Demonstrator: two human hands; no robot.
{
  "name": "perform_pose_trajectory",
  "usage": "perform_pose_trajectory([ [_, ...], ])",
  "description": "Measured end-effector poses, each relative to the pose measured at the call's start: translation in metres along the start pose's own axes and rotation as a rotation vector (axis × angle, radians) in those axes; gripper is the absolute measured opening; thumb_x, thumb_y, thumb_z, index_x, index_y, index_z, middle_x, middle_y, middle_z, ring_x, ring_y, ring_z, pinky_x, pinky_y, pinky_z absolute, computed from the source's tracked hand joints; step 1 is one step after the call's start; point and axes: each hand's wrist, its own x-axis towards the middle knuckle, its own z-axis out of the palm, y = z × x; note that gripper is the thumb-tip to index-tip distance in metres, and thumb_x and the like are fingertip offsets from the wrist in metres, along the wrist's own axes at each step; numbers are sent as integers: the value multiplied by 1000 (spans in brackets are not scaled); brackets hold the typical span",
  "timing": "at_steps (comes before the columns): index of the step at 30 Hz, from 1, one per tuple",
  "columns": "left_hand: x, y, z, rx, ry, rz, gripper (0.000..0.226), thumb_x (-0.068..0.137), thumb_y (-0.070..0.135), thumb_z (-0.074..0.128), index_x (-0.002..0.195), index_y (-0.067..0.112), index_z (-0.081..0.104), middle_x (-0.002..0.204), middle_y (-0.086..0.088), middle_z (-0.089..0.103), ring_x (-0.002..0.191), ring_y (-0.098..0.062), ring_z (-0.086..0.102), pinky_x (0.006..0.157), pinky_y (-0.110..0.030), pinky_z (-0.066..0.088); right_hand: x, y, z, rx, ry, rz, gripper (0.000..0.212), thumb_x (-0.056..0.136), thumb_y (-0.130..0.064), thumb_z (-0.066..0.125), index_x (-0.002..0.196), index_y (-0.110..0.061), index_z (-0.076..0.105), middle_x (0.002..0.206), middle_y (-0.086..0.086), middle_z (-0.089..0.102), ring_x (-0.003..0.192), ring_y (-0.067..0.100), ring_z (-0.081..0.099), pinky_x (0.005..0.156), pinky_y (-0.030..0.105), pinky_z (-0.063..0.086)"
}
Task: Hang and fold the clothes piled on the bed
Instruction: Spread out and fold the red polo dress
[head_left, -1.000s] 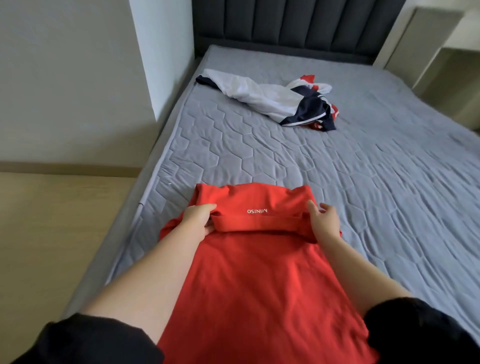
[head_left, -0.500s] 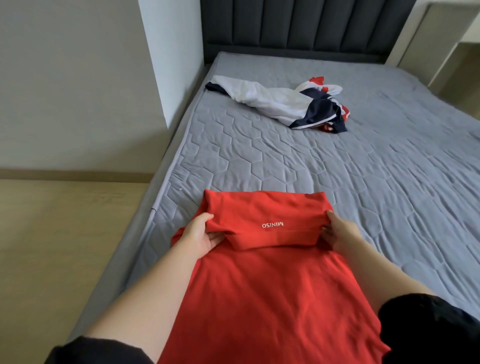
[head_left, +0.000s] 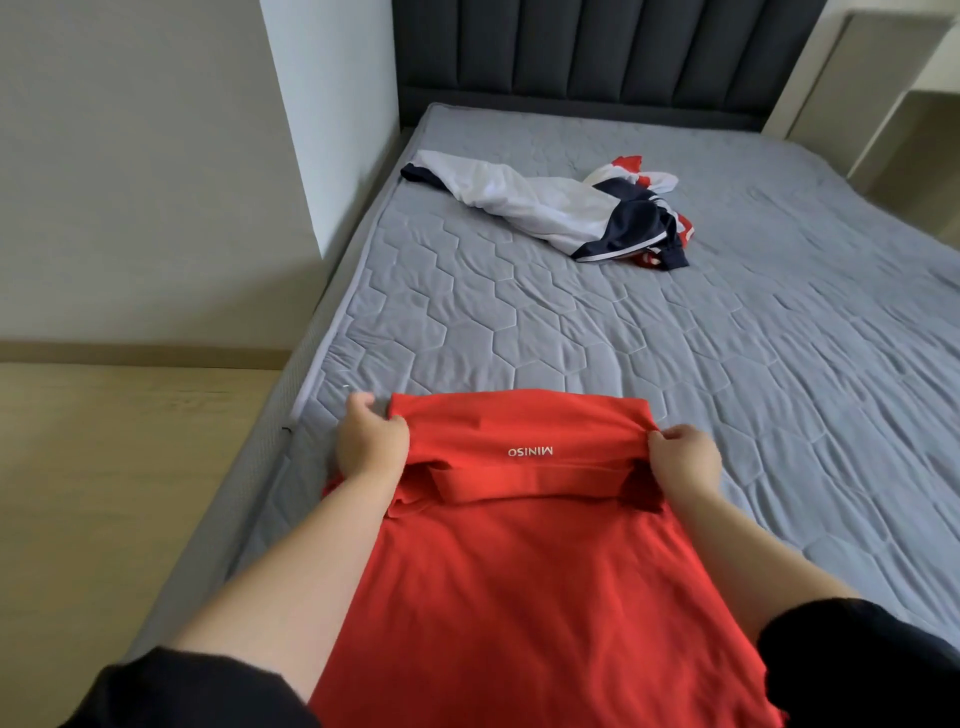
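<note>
A red shirt (head_left: 530, 587) with a small white logo lies flat near the foot of the grey quilted mattress (head_left: 519, 322). Its far end is folded back toward me. My left hand (head_left: 369, 441) grips the fold's left corner. My right hand (head_left: 685, 457) pinches the fold's right corner. Farther up the bed lies a crumpled white, navy and red garment (head_left: 561, 213), untouched.
A dark padded headboard (head_left: 597, 52) stands at the far end. A white wall column (head_left: 332, 119) juts out left of the bed. Wooden floor (head_left: 104, 493) runs along the left side. A pale cabinet (head_left: 893, 93) sits at the far right.
The fold of the red shirt has been lifted and pulled a little farther up the bed. Both hands shifted from the fold's lower edge to its upper corners.
</note>
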Motion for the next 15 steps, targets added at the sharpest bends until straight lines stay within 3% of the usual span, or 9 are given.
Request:
perform_pose_trajectory([
  [3, -13, 16, 4, 64, 202, 620, 43, 76, 0, 60, 119, 1, 59, 114, -21, 60, 109, -39, 53, 94, -46, 41, -6, -14, 8, -114, 186, -439, 37, 83, -7, 57, 119, 1, 57, 120, 23, 55, 113, 39, 49, 94, 41, 36],
  [5, -20, 35, 16, 194, 66, 878, 43, 83, 8, 57, 126, 1, 57, 128, -20, 55, 123, -38, 47, 103, -47, 37, -15, -33, 21, -184, 162, -692, 40, 83, -5, 58, 123, 2, 55, 126, 23, 54, 119, 40, 46, 100, 44, 33],
  [7, -28, 47, 30, 432, -151, 940, 52, 95, 28, 45, 144, 9, 38, 150, -11, 36, 143, -29, 23, 114, -46, 20, -24, -46, 40, -323, -23, -802, 44, 92, -19, 52, 134, -5, 49, 141, 16, 45, 135, 33, 34, 110, 43, 23],
  [10, -29, 27, 50, 741, -384, 937, 67, 97, 55, 26, 153, 27, 2, 161, 0, 4, 148, -21, -5, 117, -48, 2, -22, -34, 64, -645, -293, -860, 61, 97, -50, 31, 151, -22, 23, 159, 1, 18, 148, 21, 4, 117, 47, 0],
  [12, -25, 3, 52, 833, -469, 937, 70, 94, 62, 22, 151, 35, -9, 161, 1, -4, 147, -20, -10, 118, -49, -2, -10, -13, 66, -811, -365, -876, 66, 95, -61, 21, 152, -31, 8, 161, -3, 6, 148, 18, -3, 116, 48, -6],
  [15, -17, -12, 52, 824, -445, 969, 70, 92, 65, 18, 150, 37, -9, 161, 4, -3, 147, -20, -9, 118, -48, -2, 14, 10, 57, -795, -349, -754, 66, 94, -62, 17, 152, -33, 5, 161, -8, 2, 147, 12, -4, 117, 45, -7],
])
